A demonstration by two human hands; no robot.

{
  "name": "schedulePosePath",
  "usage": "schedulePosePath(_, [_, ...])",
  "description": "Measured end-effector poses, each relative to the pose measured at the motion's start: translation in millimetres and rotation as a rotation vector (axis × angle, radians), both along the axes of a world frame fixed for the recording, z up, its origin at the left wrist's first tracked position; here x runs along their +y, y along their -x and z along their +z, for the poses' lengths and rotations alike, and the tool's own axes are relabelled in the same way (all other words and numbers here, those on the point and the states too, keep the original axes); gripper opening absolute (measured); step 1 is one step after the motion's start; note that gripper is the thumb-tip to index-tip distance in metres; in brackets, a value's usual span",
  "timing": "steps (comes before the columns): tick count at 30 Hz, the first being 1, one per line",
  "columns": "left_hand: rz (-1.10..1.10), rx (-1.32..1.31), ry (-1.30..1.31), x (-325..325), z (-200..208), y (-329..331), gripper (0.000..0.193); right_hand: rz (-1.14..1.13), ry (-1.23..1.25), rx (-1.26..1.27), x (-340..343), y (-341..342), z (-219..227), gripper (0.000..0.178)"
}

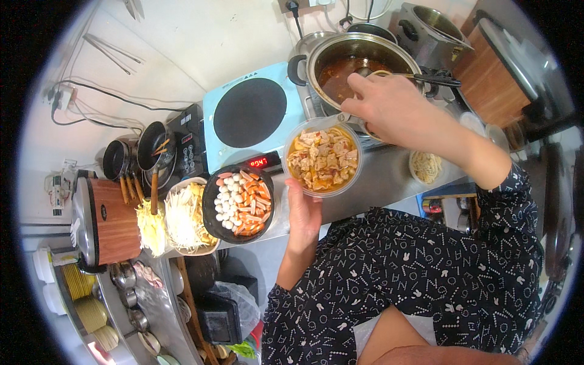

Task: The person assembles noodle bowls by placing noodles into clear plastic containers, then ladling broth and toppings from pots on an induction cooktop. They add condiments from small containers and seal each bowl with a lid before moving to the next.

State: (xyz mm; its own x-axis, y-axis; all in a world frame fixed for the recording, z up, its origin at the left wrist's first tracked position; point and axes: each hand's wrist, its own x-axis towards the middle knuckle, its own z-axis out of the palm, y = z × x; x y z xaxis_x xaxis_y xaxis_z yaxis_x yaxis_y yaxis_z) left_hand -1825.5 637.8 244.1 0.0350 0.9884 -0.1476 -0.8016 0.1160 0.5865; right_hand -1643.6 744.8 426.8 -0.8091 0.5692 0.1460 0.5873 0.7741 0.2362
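My left hand (304,213) steadies a clear round plastic tub (358,176) from its near left side, fingers wrapped under the wall. The tub holds chunks of pale meat (322,159) in orange broth with what look like noodles. My right hand (389,106) reaches over the tub's far right edge, in front of a large steel pot (313,64). Its fingers are bent closed around a small greyish piece (345,117); what that belongs to is hidden. Reddish-brown soup (340,76) fills the pot, and a ladle with a black handle (441,79) rests across its rim.
A light-blue cooktop (214,152) stands left of the pot. In front of it are a black bowl of fish balls and crab sticks (244,204) and a tray of bean sprouts (185,213). Small pans (155,143) stand farther left. A tub of pale shreds (427,167) sits right.
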Motion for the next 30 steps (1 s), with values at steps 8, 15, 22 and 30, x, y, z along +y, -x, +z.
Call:
schedulePosePath(8, [0.000,-0.020,0.001,1.4,1.0,0.5,0.077,-0.027,0.232,0.108,-20.3,-18.4,5.7,0.031])
schedulePosePath(15, [0.050,0.053,-0.041,2.4,-1.4,7.5,0.082,-0.392,0.602,0.075,-58.8,-101.8,-49.2,0.041])
schedulePosePath(22, [-0.022,0.034,0.011,-0.5,-14.0,-4.8,0.086,-0.334,0.634,0.332,-69.9,-56.3,-264.3,0.026])
schedulePosePath(30, [-0.132,0.025,0.013,-3.0,-25.2,-47.8,0.093,-0.478,0.072,0.752,-76.7,-181.3,-177.0,0.018])
